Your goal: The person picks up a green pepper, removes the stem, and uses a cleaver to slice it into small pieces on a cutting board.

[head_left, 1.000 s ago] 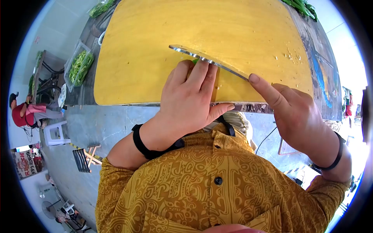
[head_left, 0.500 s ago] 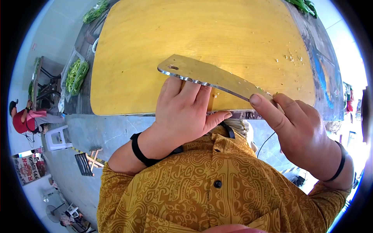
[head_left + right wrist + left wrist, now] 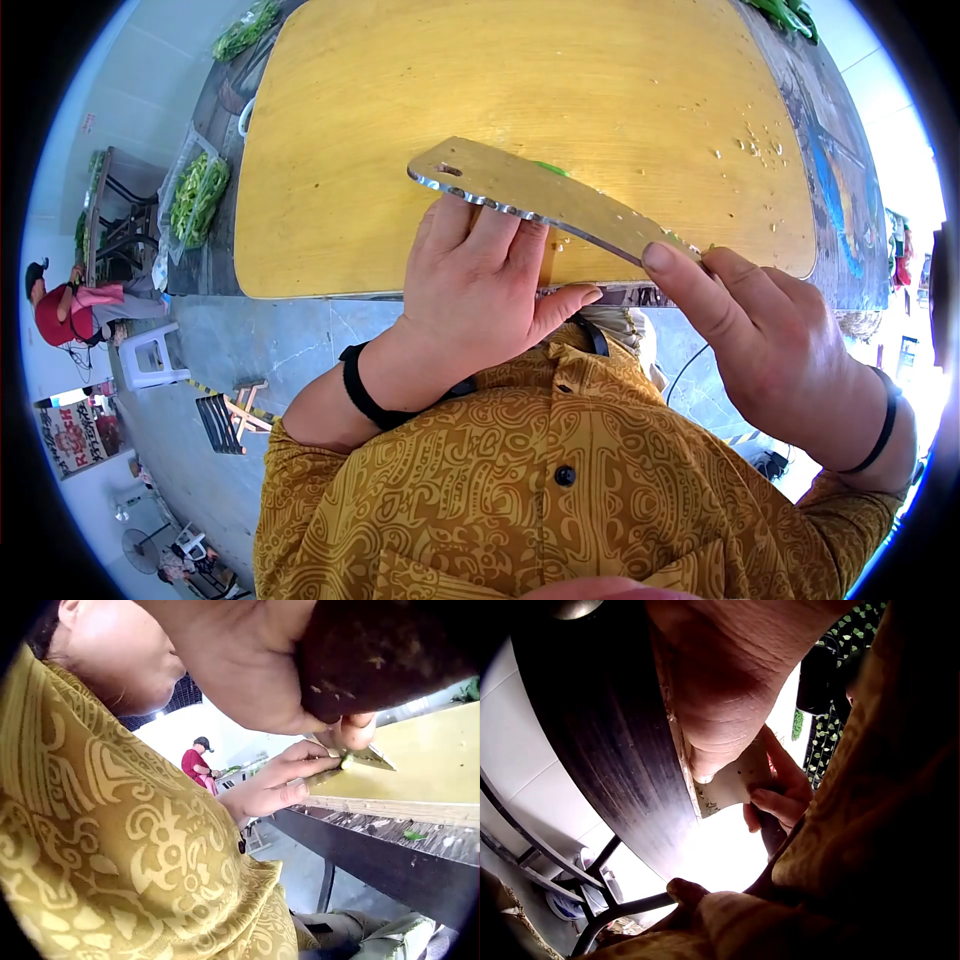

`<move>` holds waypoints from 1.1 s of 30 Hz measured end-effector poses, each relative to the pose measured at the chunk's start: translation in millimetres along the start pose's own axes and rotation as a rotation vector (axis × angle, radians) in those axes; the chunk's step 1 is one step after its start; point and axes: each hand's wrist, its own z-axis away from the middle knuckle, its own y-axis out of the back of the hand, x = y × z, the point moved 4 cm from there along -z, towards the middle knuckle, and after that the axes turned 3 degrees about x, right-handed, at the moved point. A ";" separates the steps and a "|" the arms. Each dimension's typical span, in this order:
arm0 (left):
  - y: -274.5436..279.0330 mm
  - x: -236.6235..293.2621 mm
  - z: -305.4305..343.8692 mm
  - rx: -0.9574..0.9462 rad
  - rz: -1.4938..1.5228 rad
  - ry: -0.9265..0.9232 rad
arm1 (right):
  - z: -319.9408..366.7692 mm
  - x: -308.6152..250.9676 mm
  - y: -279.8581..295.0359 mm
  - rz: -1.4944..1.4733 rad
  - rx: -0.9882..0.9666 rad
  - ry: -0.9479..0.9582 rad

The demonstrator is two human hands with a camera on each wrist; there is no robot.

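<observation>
In the head view the right hand (image 3: pixel 775 340) grips a broad metal cleaver (image 3: pixel 535 190), index finger along its blade. The blade leans, its flat face showing, over a yellow board (image 3: pixel 370 110). Against its lower edge lie the bent fingertips of the left hand (image 3: pixel 475 285), thumb out to the side. A bit of green vegetable (image 3: pixel 551 168) shows beyond the blade. From the right wrist, a green piece (image 3: pixel 346 761) is visible at the left hand's (image 3: pixel 274 787) fingertips, beside the blade (image 3: pixel 375 757). The left hand mostly hides what it holds.
A bag of cut greens (image 3: pixel 198 198) stands left of the board, with more greens (image 3: pixel 245 30) at the far left. Green vegetables (image 3: pixel 785 18) lie at the far right. Pale crumbs dot the board's right side. Behind, at left, a person in red (image 3: pixel 60 310) sits near a white stool (image 3: pixel 150 357).
The cleaver has tilted, so its flat face now shows instead of mostly its edge. A green bit has come into sight beyond the blade. The left hand stays close against it.
</observation>
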 end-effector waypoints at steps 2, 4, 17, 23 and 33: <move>0.1 0.0 0.8 -0.037 0.008 0.024 | -1.6 0.3 1.6 -0.001 -0.031 0.005; -0.2 0.0 0.4 -0.061 0.010 0.031 | -3.3 0.6 3.3 -0.004 -0.073 0.008; 0.6 -3.2 -4.5 -0.032 0.042 0.044 | -16.5 2.5 10.3 -0.052 -0.186 0.020; 3.0 -2.7 -6.0 -0.051 0.076 0.056 | -20.7 1.9 9.2 -0.062 -0.218 0.016; 5.7 -7.1 -4.5 -0.017 0.115 0.046 | -46.2 13.6 -6.8 -0.155 -0.066 -0.014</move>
